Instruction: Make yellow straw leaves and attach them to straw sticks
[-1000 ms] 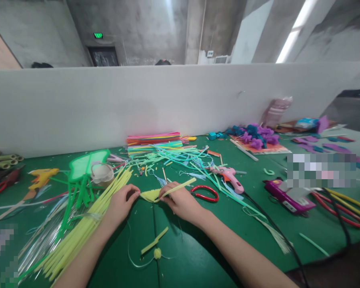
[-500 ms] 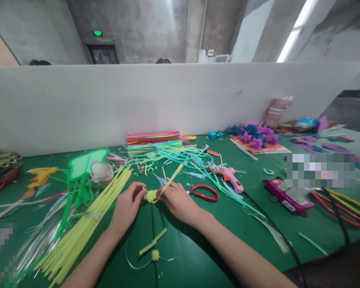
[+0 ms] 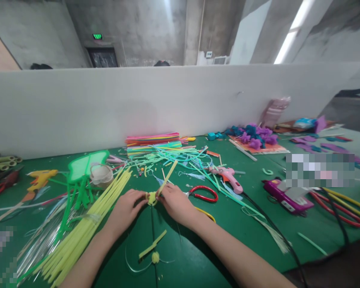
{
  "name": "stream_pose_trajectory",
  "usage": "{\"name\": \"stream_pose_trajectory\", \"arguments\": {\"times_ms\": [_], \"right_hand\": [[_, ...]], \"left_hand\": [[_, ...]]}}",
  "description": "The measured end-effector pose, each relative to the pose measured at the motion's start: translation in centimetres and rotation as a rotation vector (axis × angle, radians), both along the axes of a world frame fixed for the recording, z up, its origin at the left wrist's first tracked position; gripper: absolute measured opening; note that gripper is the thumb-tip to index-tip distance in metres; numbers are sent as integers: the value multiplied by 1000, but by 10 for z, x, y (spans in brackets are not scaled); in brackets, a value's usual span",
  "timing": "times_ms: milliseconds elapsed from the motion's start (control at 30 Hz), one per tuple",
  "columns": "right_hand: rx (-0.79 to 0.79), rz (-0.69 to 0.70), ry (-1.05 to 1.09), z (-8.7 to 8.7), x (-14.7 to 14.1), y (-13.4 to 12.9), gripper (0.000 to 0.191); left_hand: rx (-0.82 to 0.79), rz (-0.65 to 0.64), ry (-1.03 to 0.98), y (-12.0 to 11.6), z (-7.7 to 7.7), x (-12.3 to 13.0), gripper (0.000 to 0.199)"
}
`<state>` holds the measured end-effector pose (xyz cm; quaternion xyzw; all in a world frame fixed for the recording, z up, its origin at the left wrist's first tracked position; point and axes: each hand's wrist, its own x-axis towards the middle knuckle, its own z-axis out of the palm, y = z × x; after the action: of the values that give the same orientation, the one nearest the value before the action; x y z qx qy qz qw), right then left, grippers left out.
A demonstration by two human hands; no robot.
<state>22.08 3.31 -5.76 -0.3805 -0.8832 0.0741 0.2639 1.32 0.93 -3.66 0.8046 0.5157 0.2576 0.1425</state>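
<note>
Between my hands is a small coil of yellow pipe cleaner (image 3: pixel 152 199), with a long straight end slanting up to the right. My left hand (image 3: pixel 129 210) pinches the coil's left side. My right hand (image 3: pixel 176 203) grips its right side, where the straight end rises past the fingers. The fingertips partly cover the coil. Nearer the table's front lie a small yellow ball (image 3: pixel 155 257) with clear line running out both sides and a short bent yellow piece (image 3: pixel 152 245). A bundle of long yellow pipe cleaners (image 3: pixel 87 224) lies left of my left hand.
Red-handled scissors (image 3: pixel 203 193) lie right of my right hand, near a pink glue gun (image 3: pixel 231 180). At the left are a yellow glue gun (image 3: pixel 40 180) and a green mesh shape (image 3: pixel 88 165). Coloured strips (image 3: pixel 153 140) are stacked by the white partition (image 3: pixel 108 104).
Both hands have shifted slightly closer together around the coil. The strip's free end has swung a little left and stands steeper. More of the scissors' yellow handle shows beside my right wrist.
</note>
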Motion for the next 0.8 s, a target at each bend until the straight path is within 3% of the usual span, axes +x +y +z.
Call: {"name": "stream_pose_trajectory", "arguments": {"times_ms": [167, 600, 800], "right_hand": [[5, 18, 40, -3, 0, 1, 12], [-9, 1, 6, -2, -7, -1, 6], [-37, -16, 89, 2, -7, 0, 10]], "left_hand": [[35, -118, 41, 1, -8, -3, 21], [39, -34, 163, 2, -13, 0, 19], [37, -84, 194, -1, -8, 4, 20]]}}
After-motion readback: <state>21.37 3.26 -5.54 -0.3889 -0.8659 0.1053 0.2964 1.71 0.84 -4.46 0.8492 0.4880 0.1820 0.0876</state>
